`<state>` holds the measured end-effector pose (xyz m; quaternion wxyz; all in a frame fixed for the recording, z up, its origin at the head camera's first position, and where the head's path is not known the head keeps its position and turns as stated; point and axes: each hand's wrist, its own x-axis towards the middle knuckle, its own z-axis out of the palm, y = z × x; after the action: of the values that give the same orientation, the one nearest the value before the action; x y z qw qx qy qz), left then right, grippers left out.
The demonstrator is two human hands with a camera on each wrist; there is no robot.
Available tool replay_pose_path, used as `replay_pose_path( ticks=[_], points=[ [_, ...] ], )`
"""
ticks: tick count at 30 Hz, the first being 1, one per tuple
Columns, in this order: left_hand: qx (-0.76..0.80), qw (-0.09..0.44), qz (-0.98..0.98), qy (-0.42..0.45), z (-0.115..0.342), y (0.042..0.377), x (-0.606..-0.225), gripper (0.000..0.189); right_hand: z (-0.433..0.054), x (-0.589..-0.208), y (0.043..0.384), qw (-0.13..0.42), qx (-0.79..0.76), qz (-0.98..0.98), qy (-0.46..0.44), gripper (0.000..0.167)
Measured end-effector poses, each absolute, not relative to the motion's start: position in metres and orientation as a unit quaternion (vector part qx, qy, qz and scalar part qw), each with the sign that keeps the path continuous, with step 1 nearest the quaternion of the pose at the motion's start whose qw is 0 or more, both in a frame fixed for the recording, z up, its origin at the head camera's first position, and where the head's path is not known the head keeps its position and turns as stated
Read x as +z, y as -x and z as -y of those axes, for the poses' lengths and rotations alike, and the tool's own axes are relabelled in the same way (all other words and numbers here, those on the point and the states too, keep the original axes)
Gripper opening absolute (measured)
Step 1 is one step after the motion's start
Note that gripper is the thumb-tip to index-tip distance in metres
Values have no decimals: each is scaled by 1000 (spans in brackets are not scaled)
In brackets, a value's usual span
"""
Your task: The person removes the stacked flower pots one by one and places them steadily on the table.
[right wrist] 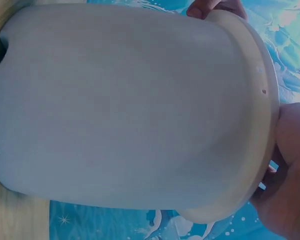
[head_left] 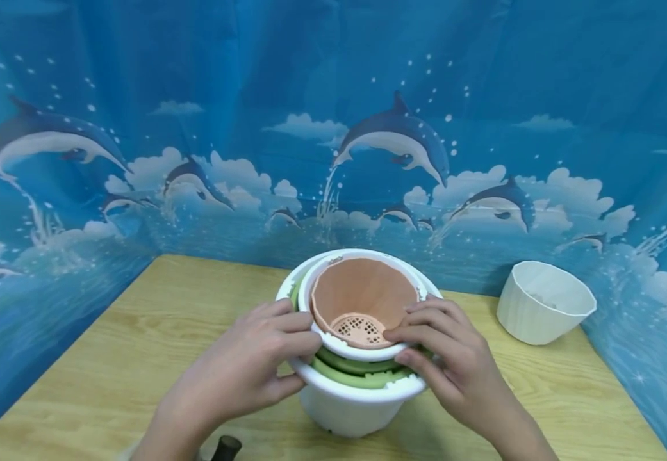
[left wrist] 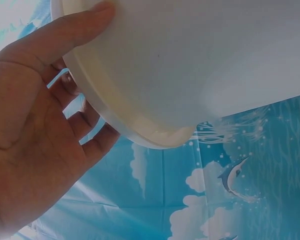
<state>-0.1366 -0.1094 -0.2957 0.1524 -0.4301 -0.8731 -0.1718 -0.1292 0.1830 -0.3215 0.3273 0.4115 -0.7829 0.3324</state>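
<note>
A stack of nested flower pots stands on the table. Its outer white pot (head_left: pixel 350 413) holds a green pot (head_left: pixel 347 379), then a smaller white-rimmed pot (head_left: pixel 341 346), with a terracotta-coloured pot (head_left: pixel 362 288) innermost, its base perforated. My left hand (head_left: pixel 270 352) grips the stack's left edge; in the left wrist view the thumb lies against the outer wall below the rim and the fingers curl over the far side. On the right, my right hand (head_left: pixel 454 358) holds the rims, one fingertip touching the terracotta pot's edge. Its fingertips are hidden in the right wrist view.
A ribbed white pot (head_left: pixel 541 314) sits tilted at the table's back right corner. A dark cylindrical end (head_left: pixel 227 447) shows at the front edge, beside the left forearm. Behind the wooden table (head_left: pixel 108 358) hangs a blue dolphin-print curtain (head_left: pixel 287 57).
</note>
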Motion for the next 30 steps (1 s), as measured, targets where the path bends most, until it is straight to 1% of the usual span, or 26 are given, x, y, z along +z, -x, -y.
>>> replay_pose_path(
  ticks=[2, 4, 8, 11, 20, 30],
  points=[
    [-169, 151, 874, 429, 109, 136, -295, 32, -182, -322, 128, 333, 336, 779, -411, 16],
    [-167, 150, 875, 429, 109, 136, -295, 31, -182, -322, 126, 327, 337, 786, -402, 16],
    [-167, 152, 874, 430, 109, 135, -295, 31, -183, -320, 123, 309, 318, 809, -386, 27],
    [-167, 158, 871, 435, 109, 136, -296, 32, -183, -318, 122, 306, 292, 819, -387, 30],
    [-168, 156, 872, 432, 111, 136, -296, 31, -177, -318, 126, 324, 261, 814, -406, 22],
    [-165, 161, 872, 433, 110, 136, -297, 32, -172, -322, 125, 332, 307, 793, -409, 19]
  ],
)
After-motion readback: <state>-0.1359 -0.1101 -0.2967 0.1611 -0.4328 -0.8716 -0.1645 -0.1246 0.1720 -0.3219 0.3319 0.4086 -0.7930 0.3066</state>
